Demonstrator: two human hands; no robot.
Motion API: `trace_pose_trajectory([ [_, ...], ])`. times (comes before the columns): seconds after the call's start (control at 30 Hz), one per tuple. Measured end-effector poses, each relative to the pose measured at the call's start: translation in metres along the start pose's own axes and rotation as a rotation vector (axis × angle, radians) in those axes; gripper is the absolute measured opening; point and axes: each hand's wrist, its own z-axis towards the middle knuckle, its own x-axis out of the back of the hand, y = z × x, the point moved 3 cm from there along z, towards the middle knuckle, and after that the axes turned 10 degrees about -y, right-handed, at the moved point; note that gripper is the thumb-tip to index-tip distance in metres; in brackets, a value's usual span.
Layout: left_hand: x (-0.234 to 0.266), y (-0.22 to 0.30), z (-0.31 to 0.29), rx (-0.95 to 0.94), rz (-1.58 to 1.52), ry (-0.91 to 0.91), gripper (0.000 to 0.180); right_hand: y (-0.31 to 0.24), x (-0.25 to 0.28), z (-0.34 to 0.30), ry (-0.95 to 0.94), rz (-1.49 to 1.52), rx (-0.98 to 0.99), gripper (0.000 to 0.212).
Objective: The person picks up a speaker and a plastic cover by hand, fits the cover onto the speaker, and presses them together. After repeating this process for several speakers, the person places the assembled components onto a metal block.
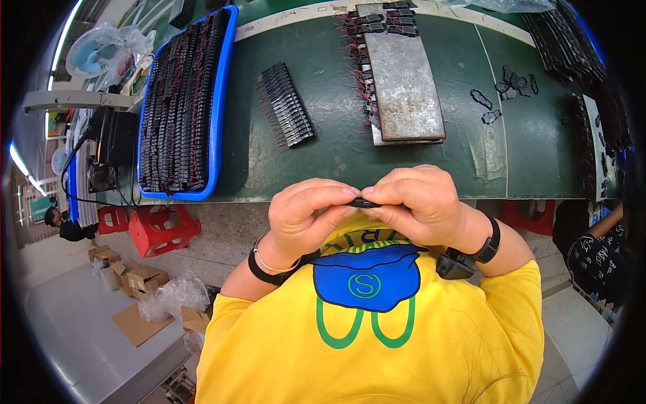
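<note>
Black part (364, 203), bench's (323, 165) near edge.
Our left hand (306, 210) and right hand (422, 203) pinch it, fingers nearly closed; uneven pressure could dislodge it.

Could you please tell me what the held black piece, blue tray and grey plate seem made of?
Held black piece: perhaps plastic, dark and slightly shiny; mostly hidden. Blue tray: likely moulded plastic, smooth, evenly coloured. Grey plate: probably bare metal, worn, with brownish rust-like stains.
</note>
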Motion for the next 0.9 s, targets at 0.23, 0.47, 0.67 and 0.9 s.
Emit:
trace_pose_trajectory([
  [0.23, 0.000, 0.003, 0.003, 0.004, 0.098, 0.041, 0.022, 0.010, -0.008, -0.001, 0.007, 0.373, -0.308, 0.022],
  [0.47, -0.001, 0.008, 0.004, -0.164, 0.314, 0.075, 0.023, 0.005, -0.003, 0.003, -0.006, 0.215, -0.248, 0.023],
  [0.67, -0.002, 0.008, 0.002, -0.119, 0.220, 0.069, 0.023, 0.006, -0.003, 0.002, 0.011, 0.238, -0.197, 0.024],
  [0.9, -0.004, 0.008, 0.003, -0.083, 0.220, 0.055, 0.022, 0.008, -0.007, -0.003, 0.042, 0.429, -0.265, 0.022],
])
